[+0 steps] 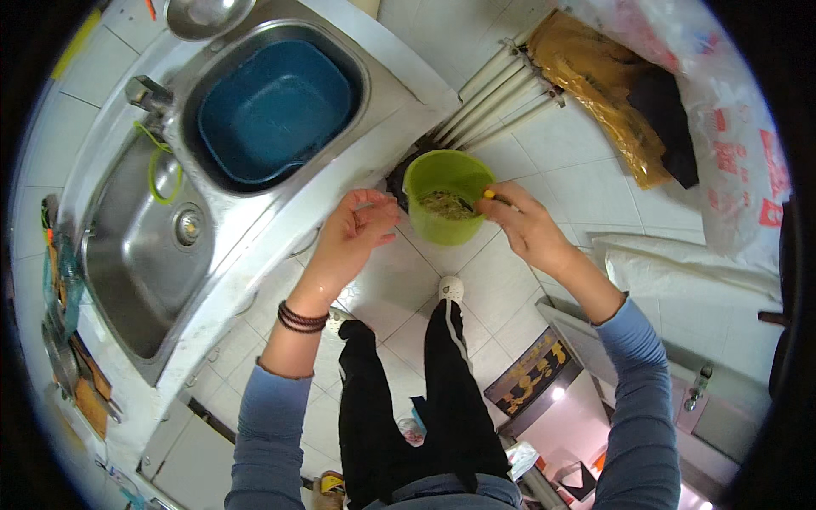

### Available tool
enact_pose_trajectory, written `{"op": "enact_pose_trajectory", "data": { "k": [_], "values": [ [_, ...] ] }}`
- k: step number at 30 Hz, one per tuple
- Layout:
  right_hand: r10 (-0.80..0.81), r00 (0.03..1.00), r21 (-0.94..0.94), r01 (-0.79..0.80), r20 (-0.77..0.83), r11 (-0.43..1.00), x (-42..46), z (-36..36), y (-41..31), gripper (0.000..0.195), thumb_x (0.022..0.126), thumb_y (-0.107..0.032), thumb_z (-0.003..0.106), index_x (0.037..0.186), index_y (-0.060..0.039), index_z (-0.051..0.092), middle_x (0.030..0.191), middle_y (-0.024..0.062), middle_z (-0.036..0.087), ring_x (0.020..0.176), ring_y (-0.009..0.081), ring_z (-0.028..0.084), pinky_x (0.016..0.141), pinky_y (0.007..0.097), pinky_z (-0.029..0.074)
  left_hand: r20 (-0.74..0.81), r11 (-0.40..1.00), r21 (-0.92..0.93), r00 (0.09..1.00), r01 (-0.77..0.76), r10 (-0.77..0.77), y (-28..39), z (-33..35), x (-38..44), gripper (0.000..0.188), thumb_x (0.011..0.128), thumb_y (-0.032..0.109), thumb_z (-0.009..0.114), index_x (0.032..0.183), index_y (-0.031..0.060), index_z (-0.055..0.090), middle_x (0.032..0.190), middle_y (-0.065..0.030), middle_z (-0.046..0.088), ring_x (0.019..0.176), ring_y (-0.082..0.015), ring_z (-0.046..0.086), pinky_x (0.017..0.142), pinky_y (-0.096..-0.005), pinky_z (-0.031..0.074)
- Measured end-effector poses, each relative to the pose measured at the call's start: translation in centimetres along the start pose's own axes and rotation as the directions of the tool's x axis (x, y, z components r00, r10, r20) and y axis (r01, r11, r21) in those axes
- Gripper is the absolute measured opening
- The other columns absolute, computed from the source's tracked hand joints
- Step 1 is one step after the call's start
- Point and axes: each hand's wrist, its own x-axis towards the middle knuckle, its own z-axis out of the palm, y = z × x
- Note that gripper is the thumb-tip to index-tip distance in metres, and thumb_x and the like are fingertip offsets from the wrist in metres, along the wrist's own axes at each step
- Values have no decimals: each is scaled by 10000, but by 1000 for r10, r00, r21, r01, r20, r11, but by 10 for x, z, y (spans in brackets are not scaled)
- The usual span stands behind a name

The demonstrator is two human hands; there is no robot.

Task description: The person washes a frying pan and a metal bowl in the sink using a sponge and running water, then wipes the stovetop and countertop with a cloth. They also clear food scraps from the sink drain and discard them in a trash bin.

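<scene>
My right hand (526, 220) is closed around a small tool with a yellow end (489, 194); its dark, narrow part points over a green bucket (444, 234). My fingers hide most of the tool, so its exact kind cannot be told. Brownish-green scraps (446, 204) lie in the bottom of the bucket, which stands on the tiled floor. To the left of the bucket hovers my left hand (363, 223), holding nothing, its fingers loosely bent and apart. A dark braided bracelet (303, 317) circles the left wrist.
A blue plastic basin (277, 108) sits in one steel sink bowl, beside a second bowl (150, 248) and a faucet (148, 94). Pipes (491, 89) rise behind the bucket. Plastic bags (733, 153) hang at right. A white shoe (451, 289) stands near the bucket.
</scene>
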Motion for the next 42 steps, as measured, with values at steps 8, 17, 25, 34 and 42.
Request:
{"op": "enact_pose_trajectory", "data": {
  "k": [8,17,25,34,42],
  "values": [
    [724,689,717,-516,23,468,-96,130,187,195,968,-149,466,982,-10,602,821,47,592,641,132,536,611,258,462,-324,964,-157,911,214,-255,-216,24,-27,220,932,161,519,1081,-1,518,1105,-127,599,953,-205,613,848,-296,498],
    [768,332,835,-277,548,-475,-146,302,305,236,1000,-239,368,979,-57,518,793,50,539,595,170,541,521,310,463,-580,851,-402,626,338,-522,-357,51,-73,169,930,140,494,1016,4,549,1056,-146,629,906,-207,635,827,-293,518],
    [644,319,695,-70,695,-716,-178,399,364,191,999,-225,352,1024,-80,474,794,70,512,609,195,518,497,326,436,-624,837,-427,559,341,-546,-388,54,-59,193,929,120,491,1048,-21,550,1067,-150,620,920,-208,632,822,-287,514],
    [813,174,820,-279,555,-500,-161,370,353,249,980,-231,410,1116,-48,510,939,94,571,579,194,548,483,298,485,-591,839,-417,598,349,-542,-401,59,-57,187,937,135,494,1038,-8,559,1061,-144,625,925,-205,632,817,-289,517],
    [820,111,819,-218,561,-531,-173,379,357,246,986,-183,395,1146,-25,494,903,88,558,594,192,572,548,314,530,-580,819,-434,579,376,-573,-398,63,-54,175,937,127,495,1031,-6,559,1066,-145,624,926,-212,633,830,-294,514]
  ]
}}
